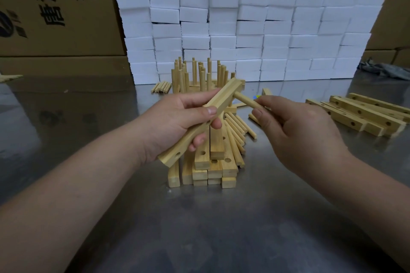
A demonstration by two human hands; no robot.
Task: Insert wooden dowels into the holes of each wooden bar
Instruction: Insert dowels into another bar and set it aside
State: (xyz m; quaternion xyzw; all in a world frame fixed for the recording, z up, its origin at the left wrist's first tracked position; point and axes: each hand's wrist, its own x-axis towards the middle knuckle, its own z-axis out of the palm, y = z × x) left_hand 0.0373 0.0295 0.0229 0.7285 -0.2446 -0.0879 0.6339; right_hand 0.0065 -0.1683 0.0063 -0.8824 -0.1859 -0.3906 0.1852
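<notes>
The left hand held a wooden bar in the air above the middle of the counter. Its fingers were curled round the bar from beneath and the thumb was pressed flat on the upper face. The bar was pale yellow wood, square in section with clean-cut ends, and slanted from 7 o'clock near the wrist to 1 o'clock at its far end. Two round holes showed in its side face, one near the low end and one beside the thumb.

A short round dowel of the same pale wood met the bar's far end from the 4 o'clock side. How deep it sat in a hole could not be told. The right hand pinched the dowel's near end between thumb and forefinger, the other fingers loosely curled.

Under the hands lay a pile of bars, with loose dowels fanned out at its 2 o'clock. At the pile's 12 o'clock stood finished bars with upright dowels, before a wall of white foam blocks. At 3 o'clock lay more drilled bars.
</notes>
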